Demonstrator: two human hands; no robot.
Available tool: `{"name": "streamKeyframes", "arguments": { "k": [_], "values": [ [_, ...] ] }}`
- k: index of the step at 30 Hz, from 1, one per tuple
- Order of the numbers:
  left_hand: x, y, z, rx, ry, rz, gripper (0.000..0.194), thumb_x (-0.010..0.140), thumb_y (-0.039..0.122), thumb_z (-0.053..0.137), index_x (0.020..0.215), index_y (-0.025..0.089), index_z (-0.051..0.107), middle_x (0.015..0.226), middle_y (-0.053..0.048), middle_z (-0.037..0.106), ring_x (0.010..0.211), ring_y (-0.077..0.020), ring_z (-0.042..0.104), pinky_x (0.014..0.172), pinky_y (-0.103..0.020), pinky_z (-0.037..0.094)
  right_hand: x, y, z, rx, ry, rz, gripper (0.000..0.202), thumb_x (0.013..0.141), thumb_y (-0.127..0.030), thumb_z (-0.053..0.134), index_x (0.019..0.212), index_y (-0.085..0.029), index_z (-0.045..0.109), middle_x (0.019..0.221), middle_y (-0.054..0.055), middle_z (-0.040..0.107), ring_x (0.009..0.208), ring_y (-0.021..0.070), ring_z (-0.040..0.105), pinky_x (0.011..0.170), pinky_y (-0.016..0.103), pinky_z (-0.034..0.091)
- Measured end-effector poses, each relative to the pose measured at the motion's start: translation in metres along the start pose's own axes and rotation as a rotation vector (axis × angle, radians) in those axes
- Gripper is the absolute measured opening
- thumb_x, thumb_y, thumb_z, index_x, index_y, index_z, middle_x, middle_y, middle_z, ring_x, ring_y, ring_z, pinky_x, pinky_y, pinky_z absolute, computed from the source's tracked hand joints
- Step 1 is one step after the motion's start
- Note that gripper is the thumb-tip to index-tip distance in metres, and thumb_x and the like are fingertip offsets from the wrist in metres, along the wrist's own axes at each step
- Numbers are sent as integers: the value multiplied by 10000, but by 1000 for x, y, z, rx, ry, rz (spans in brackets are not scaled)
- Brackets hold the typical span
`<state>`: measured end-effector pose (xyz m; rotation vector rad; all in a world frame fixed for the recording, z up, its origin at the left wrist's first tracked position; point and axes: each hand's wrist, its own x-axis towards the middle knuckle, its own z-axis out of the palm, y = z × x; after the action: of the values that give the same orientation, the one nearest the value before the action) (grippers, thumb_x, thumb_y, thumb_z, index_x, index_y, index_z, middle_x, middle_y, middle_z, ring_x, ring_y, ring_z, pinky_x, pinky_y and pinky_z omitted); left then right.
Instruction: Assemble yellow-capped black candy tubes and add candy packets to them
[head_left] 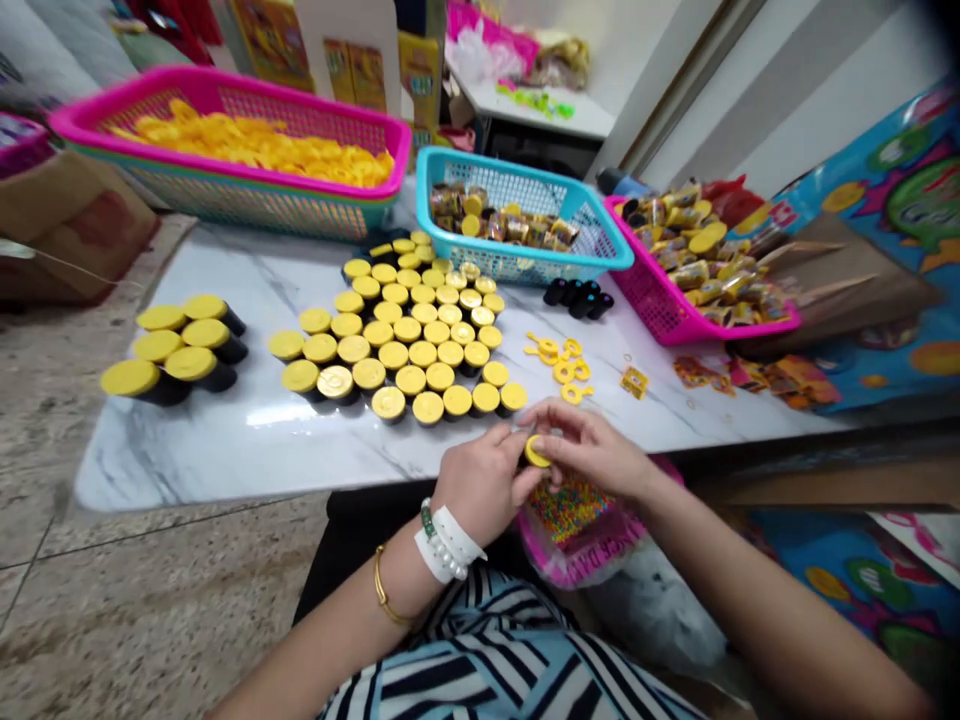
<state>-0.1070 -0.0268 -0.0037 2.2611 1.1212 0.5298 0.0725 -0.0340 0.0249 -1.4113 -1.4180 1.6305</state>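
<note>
My left hand (480, 468) is wrapped round a small black container with a yellow cap (537, 452), just off the table's front edge. The fingers of my right hand (592, 450) press on that cap from the right; most of the container's body is hidden by my hands. Below them sits a pink-rimmed bag of tiny multicoloured beads (568, 508). Many yellow-capped black containers (410, 380) stand upright in a tight cluster left of my hands. Several yellow ring-shaped pieces with tabs (564, 370) lie just beyond my right hand.
A pink basket of yellow pieces (397, 165) stands at the back left, beside a blue basket (600, 225) and a pink basket of wrapped tubes (660, 315). Small black containers (579, 298) lie before the blue one. More capped containers (159, 347) stand at left on the marble-patterned table (187, 460).
</note>
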Motion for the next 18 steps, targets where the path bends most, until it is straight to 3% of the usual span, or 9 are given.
{"name": "streamKeyframes", "arguments": {
  "k": [4, 7, 11, 13, 16, 18],
  "values": [
    [-1, -4, 7, 33, 22, -51, 235, 862, 349, 641, 1045, 206, 674, 878, -38, 666, 788, -212, 661, 653, -290, 498, -20, 16, 12, -356, 186, -231, 326, 837, -314, 667, 1151, -243, 615, 1060, 60, 595, 774, 152, 593, 607, 255, 505],
    [-1, -5, 9, 19, 80, -76, 340, 844, 294, 654, 1164, 180, 636, 933, -60, 672, 818, -219, 659, 716, -312, 518, -14, 20, 5, -535, 382, -286, 272, 810, -250, 664, 1081, -232, 652, 970, 48, 612, 761, 163, 570, 627, 268, 486],
    [1, -5, 9, 1, 98, -95, 393, 848, 324, 651, 1198, 147, 634, 907, -78, 680, 787, -224, 649, 746, -343, 527, 23, 18, -11, -571, 670, -320, 243, 745, -272, 694, 974, -191, 706, 862, 38, 622, 695, 162, 564, 674, 307, 503],
    [3, -6, 9, -1, 102, -93, 366, 858, 330, 642, 1179, 154, 653, 883, -77, 682, 774, -226, 649, 746, -352, 530, 43, 16, -11, -577, 705, -349, 289, 723, -246, 684, 1004, -184, 719, 877, 46, 641, 674, 156, 581, 654, 305, 518],
    [4, -7, 9, -13, 119, -92, 370, 865, 324, 636, 1198, 165, 653, 887, -81, 687, 774, -229, 655, 749, -363, 535, 61, 14, -8, -506, 604, -367, 503, 749, -211, 620, 1252, -216, 634, 944, 35, 694, 540, 108, 589, 512, 256, 510],
    [4, -7, 9, -25, 127, -89, 359, 862, 312, 640, 1186, 158, 662, 888, -86, 692, 769, -230, 659, 744, -365, 540, 64, 12, -15, -519, 589, -377, 527, 784, -244, 592, 1311, -239, 597, 940, 20, 722, 467, 92, 583, 452, 240, 494]
  ]
}}
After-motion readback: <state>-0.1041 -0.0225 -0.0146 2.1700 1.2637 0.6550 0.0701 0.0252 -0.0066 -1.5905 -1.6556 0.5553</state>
